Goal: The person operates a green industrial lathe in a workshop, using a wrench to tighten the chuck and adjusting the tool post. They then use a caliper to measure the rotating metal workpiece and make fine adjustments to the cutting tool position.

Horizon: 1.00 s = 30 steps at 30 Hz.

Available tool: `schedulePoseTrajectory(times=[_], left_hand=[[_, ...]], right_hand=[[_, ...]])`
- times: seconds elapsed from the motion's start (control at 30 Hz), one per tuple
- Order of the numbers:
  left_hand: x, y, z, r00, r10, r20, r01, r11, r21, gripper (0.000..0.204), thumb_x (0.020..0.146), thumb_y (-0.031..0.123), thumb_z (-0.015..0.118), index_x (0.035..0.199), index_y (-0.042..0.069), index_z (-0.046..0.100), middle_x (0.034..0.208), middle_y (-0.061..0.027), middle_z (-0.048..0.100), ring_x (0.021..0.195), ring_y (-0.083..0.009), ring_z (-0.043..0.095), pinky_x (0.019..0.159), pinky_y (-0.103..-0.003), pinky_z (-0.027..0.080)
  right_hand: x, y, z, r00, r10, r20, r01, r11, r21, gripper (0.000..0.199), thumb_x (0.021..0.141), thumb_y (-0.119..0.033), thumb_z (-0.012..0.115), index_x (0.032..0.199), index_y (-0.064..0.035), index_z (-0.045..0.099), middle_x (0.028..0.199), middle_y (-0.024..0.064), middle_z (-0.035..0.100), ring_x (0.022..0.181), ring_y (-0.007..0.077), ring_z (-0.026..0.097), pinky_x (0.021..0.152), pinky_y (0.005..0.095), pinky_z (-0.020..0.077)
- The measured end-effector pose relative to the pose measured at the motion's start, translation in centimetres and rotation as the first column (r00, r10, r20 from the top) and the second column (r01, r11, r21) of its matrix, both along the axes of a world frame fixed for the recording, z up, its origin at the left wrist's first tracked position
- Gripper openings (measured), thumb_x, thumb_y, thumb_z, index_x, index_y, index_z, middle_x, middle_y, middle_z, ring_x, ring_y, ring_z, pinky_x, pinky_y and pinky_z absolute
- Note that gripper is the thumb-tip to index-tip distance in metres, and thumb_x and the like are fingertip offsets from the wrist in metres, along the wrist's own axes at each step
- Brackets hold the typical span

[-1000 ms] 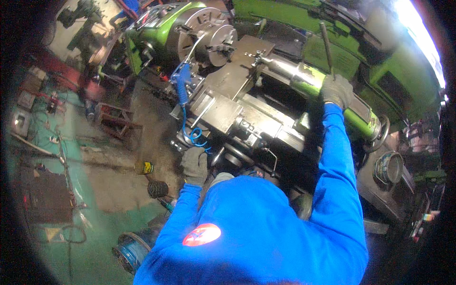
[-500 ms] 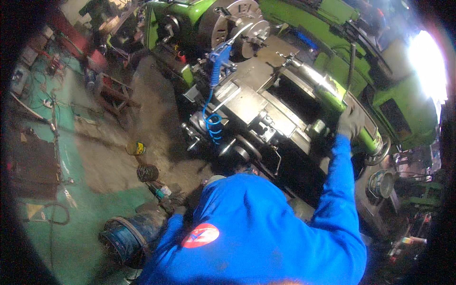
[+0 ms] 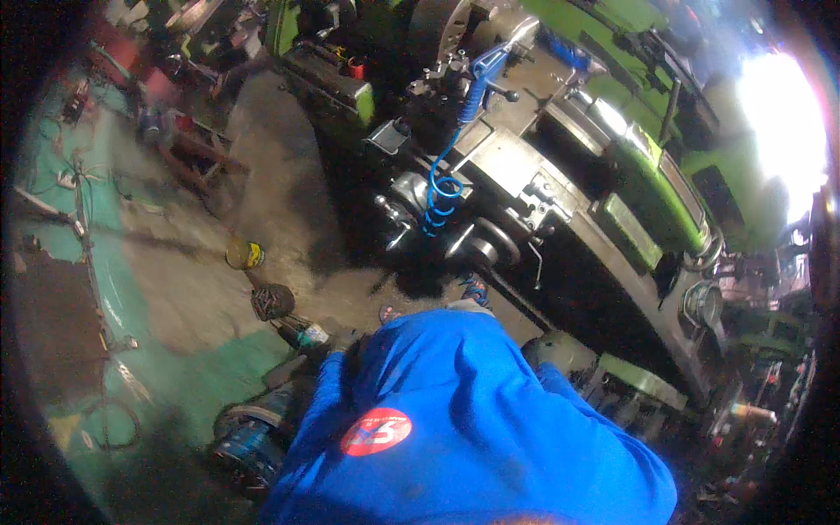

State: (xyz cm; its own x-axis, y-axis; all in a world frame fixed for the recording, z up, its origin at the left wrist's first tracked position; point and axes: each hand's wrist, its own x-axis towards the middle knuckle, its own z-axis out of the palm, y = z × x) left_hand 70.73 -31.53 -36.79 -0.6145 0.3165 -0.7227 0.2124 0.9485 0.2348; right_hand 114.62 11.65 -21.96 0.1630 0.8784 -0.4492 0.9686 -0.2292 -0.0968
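My left hand [image 3: 345,339], in a dark glove, hangs low beside my blue-sleeved body; its fingers are too dim to make out. My right hand [image 3: 560,352], also gloved, is low at my right side, near the lathe's front edge, its fingers blurred. Ahead stands a green lathe with a bright metal carriage [image 3: 506,162] and a round handwheel [image 3: 492,243]. A blue air blow gun [image 3: 477,92] rests over the carriage, its coiled blue hose [image 3: 444,188] hanging in front. The green tailstock [image 3: 669,188] lies to the right, apart from both hands.
To the left on the floor are a yellow tin [image 3: 249,255], a dark round bundle [image 3: 273,302] and a blue drum [image 3: 245,451]. A reddish metal stand [image 3: 197,149] is farther left. A round metal container [image 3: 703,304] sits by the lathe's right end.
My right hand has left the tailstock and dropped to my side. The view has shifted, so the lathe's chuck is now largely cut off at the top. My left hand stays low.
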Motion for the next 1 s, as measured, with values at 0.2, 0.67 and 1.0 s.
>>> schedulePoseTrajectory(times=[0.2, 0.67, 1.0], left_hand=[[-8.0, -1.6, -0.4, 0.809, -0.585, -0.064, 0.588, 0.807, 0.057, 0.043, 0.094, 0.04, 0.059, 0.125, 0.012, 0.07, 0.129, -0.0263, 0.066, 0.114, -0.042, 0.066, 0.1, -0.05, 0.051], [-8.7, 1.7, 1.4, 0.861, -0.375, -0.345, 0.475, 0.836, 0.276, 0.038, 0.091, 0.037, 0.066, 0.11, 0.004, 0.07, 0.112, -0.0211, 0.072, 0.098, -0.0369, 0.069, 0.086, -0.05, 0.054], [-4.8, 32.5, 30.6, 0.795, -0.299, -0.528, 0.597, 0.541, 0.592, 0.022, 0.089, 0.021, 0.072, 0.106, 0.007, 0.07, 0.101, -0.016, 0.07, 0.089, -0.0369, 0.068, 0.082, -0.046, 0.054]], right_hand=[[-1.4, -2.0, -0.2, 0.996, -0.037, -0.086, 0.052, 0.984, 0.172, 0.051, 0.094, -0.038, 0.061, 0.122, 0.0039, 0.068, 0.119, 0.0304, 0.07, 0.113, 0.048, 0.065, 0.099, 0.0538, 0.0515], [-10.2, 12.9, 7.7, 0.901, 0.059, -0.431, 0.206, 0.814, 0.543, 0.04, 0.095, -0.032, 0.064, 0.122, -0.0033, 0.07, 0.118, 0.0277, 0.069, 0.109, 0.0414, 0.066, 0.098, 0.0475, 0.0509], [-23.3, 36.2, 26.5, 0.663, 0.473, -0.579, 0.27, 0.571, 0.775, 0.031, 0.098, -0.025, 0.066, 0.117, -0.0017, 0.072, 0.116, 0.0163, 0.07, 0.111, 0.0304, 0.066, 0.101, 0.0392, 0.049]])
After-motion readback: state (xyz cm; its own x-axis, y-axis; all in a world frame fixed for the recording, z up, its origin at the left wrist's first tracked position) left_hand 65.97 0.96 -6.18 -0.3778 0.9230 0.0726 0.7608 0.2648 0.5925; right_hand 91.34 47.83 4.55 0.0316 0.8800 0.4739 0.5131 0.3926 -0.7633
